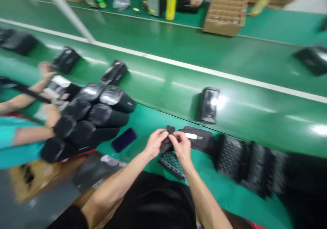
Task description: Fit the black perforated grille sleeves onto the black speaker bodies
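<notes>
My left hand (154,144) and my right hand (182,147) are close together above the green bench, both with fingers closed on a small black piece (167,145) that looks like soft foam. Blur hides its exact kind. Just below the hands lies a black perforated grille panel (172,163). A white-handled tool with a pointed metal tip (192,136) is right beside my right fingers, over dark flat sheets (204,141); its near end is partly hidden by the hand.
Several black grille panels (231,154) stand in a row at right. A phone (124,140) and stacked black speaker-like housings (107,115) are at left, near a co-worker's arm (33,135). Black units (209,104) sit on the green conveyor (163,70). Across it are a cardboard tray (222,26) and other people's hands.
</notes>
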The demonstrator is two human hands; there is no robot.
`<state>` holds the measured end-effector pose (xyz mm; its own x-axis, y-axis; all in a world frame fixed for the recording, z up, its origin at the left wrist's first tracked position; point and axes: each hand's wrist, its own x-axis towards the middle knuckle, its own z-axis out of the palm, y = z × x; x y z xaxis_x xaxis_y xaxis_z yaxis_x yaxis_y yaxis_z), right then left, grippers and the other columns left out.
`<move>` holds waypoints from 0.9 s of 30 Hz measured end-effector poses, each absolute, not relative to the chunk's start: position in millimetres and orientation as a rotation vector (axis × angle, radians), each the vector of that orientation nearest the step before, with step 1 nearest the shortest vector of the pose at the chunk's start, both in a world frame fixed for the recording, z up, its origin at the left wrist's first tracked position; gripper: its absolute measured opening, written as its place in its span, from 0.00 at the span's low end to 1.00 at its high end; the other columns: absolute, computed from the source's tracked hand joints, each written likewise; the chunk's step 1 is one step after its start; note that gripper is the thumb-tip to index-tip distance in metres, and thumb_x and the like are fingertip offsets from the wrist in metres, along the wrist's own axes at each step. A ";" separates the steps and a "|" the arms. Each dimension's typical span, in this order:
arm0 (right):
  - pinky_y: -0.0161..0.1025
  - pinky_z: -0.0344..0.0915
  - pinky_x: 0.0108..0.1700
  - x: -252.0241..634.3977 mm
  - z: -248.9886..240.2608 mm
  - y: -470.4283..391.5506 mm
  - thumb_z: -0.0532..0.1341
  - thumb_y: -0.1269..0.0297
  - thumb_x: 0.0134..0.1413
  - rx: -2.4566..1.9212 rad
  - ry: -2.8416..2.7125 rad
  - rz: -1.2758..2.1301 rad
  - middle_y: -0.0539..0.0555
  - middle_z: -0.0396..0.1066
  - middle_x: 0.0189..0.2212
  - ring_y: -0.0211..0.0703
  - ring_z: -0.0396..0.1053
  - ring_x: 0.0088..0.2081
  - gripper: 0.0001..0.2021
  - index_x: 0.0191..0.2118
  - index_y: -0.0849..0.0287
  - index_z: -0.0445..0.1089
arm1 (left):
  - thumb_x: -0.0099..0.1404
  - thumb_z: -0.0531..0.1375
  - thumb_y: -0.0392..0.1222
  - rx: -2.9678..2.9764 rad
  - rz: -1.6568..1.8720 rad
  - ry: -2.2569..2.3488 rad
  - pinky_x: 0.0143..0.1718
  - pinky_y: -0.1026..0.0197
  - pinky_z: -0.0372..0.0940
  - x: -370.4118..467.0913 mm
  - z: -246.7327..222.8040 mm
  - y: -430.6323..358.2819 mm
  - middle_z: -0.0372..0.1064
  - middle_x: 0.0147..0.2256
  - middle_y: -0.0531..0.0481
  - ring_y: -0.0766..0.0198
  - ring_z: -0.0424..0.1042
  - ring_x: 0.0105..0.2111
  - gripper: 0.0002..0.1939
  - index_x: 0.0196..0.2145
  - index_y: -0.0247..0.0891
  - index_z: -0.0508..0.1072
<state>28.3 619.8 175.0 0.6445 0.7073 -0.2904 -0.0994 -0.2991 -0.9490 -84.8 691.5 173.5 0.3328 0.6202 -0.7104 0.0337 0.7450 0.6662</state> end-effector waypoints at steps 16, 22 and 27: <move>0.63 0.70 0.58 65.6 146.2 598.5 0.74 0.51 0.52 -0.983 0.318 0.896 0.51 0.81 0.37 0.51 0.79 0.45 0.14 0.40 0.51 0.77 | 0.62 0.67 0.53 1.312 0.755 1.516 0.36 0.59 0.71 -117.4 129.0 807.1 0.77 0.31 0.49 0.62 0.75 0.29 0.16 0.39 0.37 0.75; 0.60 0.72 0.58 75.8 142.4 571.7 0.75 0.51 0.50 -0.965 0.361 1.183 0.50 0.82 0.34 0.49 0.79 0.35 0.13 0.37 0.51 0.79 | 0.65 0.65 0.47 2.102 0.342 1.545 0.56 0.46 0.66 -121.8 149.6 818.1 0.71 0.57 0.36 0.44 0.70 0.58 0.18 0.51 0.39 0.75; 0.56 0.78 0.48 62.0 140.9 565.7 0.77 0.50 0.44 -1.046 0.265 1.453 0.53 0.82 0.33 0.50 0.78 0.30 0.19 0.39 0.54 0.80 | 0.65 0.64 0.55 1.796 0.076 0.847 0.42 0.59 0.68 -71.0 185.1 749.5 0.75 0.49 0.43 0.58 0.73 0.43 0.22 0.50 0.38 0.75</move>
